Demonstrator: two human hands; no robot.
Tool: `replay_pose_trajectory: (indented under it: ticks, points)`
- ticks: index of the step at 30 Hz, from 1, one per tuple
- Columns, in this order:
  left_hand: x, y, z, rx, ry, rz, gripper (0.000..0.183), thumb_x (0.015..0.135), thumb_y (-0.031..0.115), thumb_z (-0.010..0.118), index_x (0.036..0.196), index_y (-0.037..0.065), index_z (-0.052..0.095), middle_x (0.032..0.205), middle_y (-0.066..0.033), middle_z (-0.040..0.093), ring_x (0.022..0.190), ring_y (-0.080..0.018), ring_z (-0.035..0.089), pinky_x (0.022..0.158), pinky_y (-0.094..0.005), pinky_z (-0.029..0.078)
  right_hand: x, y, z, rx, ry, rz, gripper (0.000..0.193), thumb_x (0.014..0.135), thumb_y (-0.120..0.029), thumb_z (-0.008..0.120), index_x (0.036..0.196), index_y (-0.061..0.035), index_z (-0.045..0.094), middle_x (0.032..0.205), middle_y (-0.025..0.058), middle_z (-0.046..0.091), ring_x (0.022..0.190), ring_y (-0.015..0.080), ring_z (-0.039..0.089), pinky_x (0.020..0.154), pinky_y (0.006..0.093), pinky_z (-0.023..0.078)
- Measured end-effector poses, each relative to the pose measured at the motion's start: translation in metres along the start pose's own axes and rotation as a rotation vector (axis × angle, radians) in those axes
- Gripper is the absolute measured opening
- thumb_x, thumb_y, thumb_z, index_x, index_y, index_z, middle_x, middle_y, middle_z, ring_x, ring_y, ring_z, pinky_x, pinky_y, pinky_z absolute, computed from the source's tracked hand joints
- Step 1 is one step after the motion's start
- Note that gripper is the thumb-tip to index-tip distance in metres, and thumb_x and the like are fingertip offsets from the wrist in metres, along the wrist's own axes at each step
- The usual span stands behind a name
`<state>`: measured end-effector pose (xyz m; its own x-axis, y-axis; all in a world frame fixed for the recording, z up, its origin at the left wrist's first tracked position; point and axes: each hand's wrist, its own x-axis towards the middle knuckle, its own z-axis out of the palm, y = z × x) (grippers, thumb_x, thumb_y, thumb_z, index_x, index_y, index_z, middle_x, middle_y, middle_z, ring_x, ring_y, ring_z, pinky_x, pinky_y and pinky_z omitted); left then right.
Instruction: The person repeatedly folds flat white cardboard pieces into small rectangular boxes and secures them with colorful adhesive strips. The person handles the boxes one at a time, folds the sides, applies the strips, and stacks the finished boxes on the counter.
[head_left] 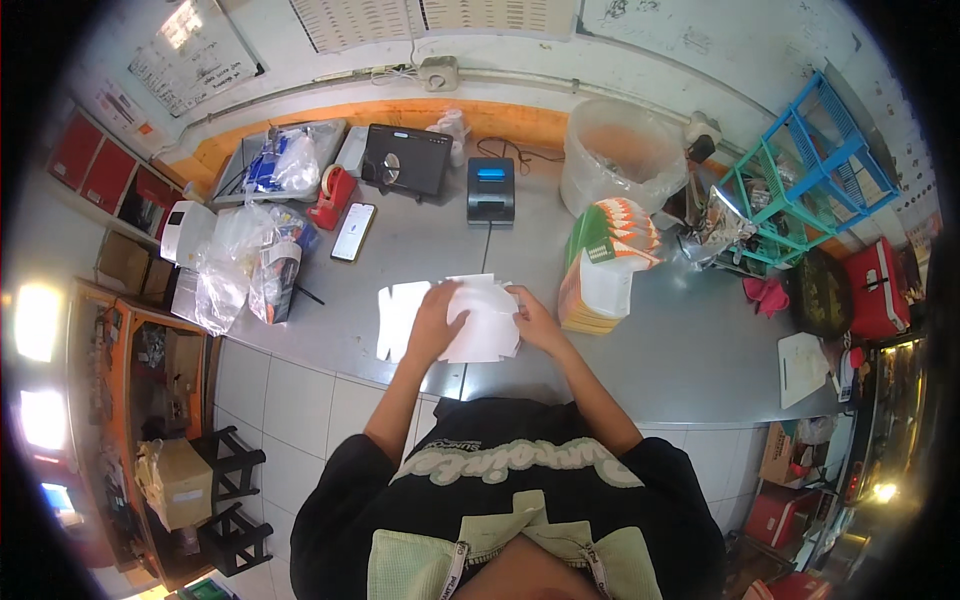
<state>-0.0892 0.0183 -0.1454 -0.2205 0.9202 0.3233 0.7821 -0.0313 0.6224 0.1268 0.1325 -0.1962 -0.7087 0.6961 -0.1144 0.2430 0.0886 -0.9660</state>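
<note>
The left hand lay open-fingered on white sheets near the table's front edge; whether the right hand pinched them, I could not tell. Uneven pressing could crease them.

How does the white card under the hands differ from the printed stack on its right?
The white card lies low and flat; the printed stack stands higher. The white card shows plain white faces, while the printed stack shows orange and green with white. Both rest on the grey table.
</note>
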Motion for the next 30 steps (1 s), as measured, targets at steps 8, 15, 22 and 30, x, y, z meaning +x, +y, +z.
replay_pose_trajectory:
  ticks: [8, 15, 22, 30]
  points:
    - [0.099, 0.060, -0.068, -0.036, -0.882, -0.027, 0.028, 0.076, 0.019, 0.079, 0.098, 0.003, 0.076, 0.091, -0.0144, 0.070, 0.084, -0.0302, 0.068, 0.071, -0.0371, 0.052, -0.046, -0.124, -0.023, -0.015, -0.126, -0.030, 0.028, 0.092, 0.006, 0.048, 0.114, -0.0073, 0.058, 0.094, 0.0018, 0.060, 0.087, 0.0085, 0.054, 0.076, 0.0234, 0.044]
    - [0.035, 0.123, -0.027, -0.028, -0.121, 0.278, 0.035, 0.092, 0.007, 0.061, 0.127, 0.003, 0.058, 0.117, -0.0175, 0.067, 0.102, -0.0310, 0.067, 0.090, -0.0380, 0.053, -0.036, -0.101, -0.039, 0.331, 0.238, -0.273, 0.025, 0.084, 0.008, 0.049, 0.101, -0.0050, 0.061, 0.088, 0.0034, 0.063, 0.082, 0.0095, 0.057, 0.074, 0.0240, 0.045]
    - [0.062, 0.136, -0.059, -0.749, -0.161, -0.217, 0.015, 0.099, 0.015, 0.062, 0.106, 0.001, 0.062, 0.137, -0.0139, 0.062, 0.112, -0.0154, 0.061, 0.097, -0.0299, 0.047, -0.061, -0.190, -0.055, -0.414, 0.254, -0.398, 0.051, 0.085, 0.005, 0.051, 0.133, -0.0108, 0.055, 0.101, 0.0105, 0.068, 0.088, 0.0258, 0.067, 0.078, 0.0338, 0.052]
    - [0.068, 0.163, -0.063, -0.947, -0.264, -0.594, 0.019, 0.100, 0.019, 0.063, 0.106, 0.002, 0.068, 0.133, -0.0153, 0.063, 0.115, -0.0114, 0.058, 0.096, -0.0260, 0.043, -0.060, -0.195, -0.035, -0.345, 0.337, -0.368, 0.023, 0.098, -0.011, 0.052, 0.121, -0.0082, 0.051, 0.133, 0.0099, 0.064, 0.107, 0.0292, 0.068, 0.084, 0.0386, 0.053]
